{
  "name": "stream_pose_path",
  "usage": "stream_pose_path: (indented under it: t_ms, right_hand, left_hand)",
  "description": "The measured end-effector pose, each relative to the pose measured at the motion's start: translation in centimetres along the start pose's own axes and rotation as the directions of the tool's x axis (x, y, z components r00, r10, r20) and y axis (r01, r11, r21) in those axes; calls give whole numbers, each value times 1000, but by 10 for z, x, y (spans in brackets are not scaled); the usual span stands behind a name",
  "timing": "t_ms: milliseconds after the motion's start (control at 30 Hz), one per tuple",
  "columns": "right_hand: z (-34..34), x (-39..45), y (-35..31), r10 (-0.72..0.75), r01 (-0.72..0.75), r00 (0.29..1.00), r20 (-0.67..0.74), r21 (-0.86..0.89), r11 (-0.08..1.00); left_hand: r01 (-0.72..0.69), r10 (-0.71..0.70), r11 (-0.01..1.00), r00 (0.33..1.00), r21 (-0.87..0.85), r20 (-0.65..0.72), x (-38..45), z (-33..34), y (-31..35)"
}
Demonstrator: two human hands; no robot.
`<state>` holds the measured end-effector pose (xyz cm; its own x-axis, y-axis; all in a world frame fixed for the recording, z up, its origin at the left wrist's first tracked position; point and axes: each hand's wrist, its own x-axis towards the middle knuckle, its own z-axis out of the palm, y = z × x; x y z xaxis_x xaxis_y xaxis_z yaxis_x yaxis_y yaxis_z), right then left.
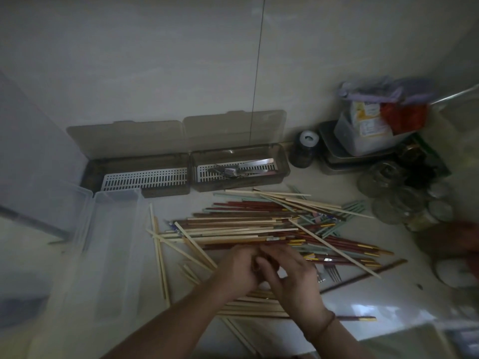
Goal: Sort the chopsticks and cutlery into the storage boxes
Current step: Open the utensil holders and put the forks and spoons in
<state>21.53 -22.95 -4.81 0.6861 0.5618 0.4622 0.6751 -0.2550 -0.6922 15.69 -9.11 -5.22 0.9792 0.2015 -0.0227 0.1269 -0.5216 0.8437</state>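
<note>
A big loose pile of chopsticks (259, 224), pale wood, dark red and green, lies across the counter. My left hand (237, 268) and my right hand (293, 275) meet at the pile's near edge, fingers curled round a few dark chopsticks; motion blur hides the exact grip. A fork (330, 273) lies half under the pile beside my right hand. Against the wall stand two brown storage boxes with lids up: the left box (145, 178) shows only its white grate, the right box (281, 164) holds forks and other metal cutlery. A clear plastic box (114, 229) stands at the left.
At the right stand several glass jars (388, 198), a dark bottle (303, 151) and a metal tray (337, 164) stacked with containers and bags. The tiled wall rises just behind the boxes. The counter's front edge runs along the lower right.
</note>
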Motion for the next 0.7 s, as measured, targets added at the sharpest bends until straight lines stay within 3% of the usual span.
stream_pose_path:
  t_ms: [100, 167, 267, 367, 433, 500, 533, 567, 633, 700]
  right_hand:
    - [-4, 10, 7, 61, -65, 997, 41, 122, 990]
    - [-8, 14, 17, 133, -137, 989, 58, 65, 988]
    - [-8, 19, 31, 154, -147, 951, 269, -47, 988]
    - [1, 24, 30, 209, -281, 887, 412, 122, 952]
    - [8, 30, 27, 297, -476, 833, 467, 330, 815]
    - [11, 39, 26, 405, -701, 707, 580, 498, 511]
    - [12, 46, 27, 447, -775, 632, 633, 524, 354]
    - [13, 54, 30, 480, -819, 569, 667, 510, 262]
    - [10, 71, 35, 516, -838, 545, 661, 438, 325]
    - [2, 96, 39, 525, -768, 635, 566, 390, 509]
  left_hand:
    - [142, -156, 967, 986, -214, -51, 7, -5, 1]
    - [197, -241, 939, 961, -281, -133, 11, -12, -1]
    - [214, -301, 899, 936, -383, -183, 19, -27, -4]
    - [167, -300, 814, 941, -557, -157, 27, -41, 0]
    - [143, -315, 752, 935, -644, -161, 33, -50, 2]
    - [121, -333, 709, 926, -694, -178, 39, -58, 1]
    - [121, -336, 714, 924, -690, -185, 42, -63, 0]
    - [128, -326, 742, 927, -658, -187, 45, -68, -2]
    - [146, -285, 815, 944, -560, -168, 49, -76, -7]
    - [180, -265, 899, 949, -400, -170, 54, -83, -15]
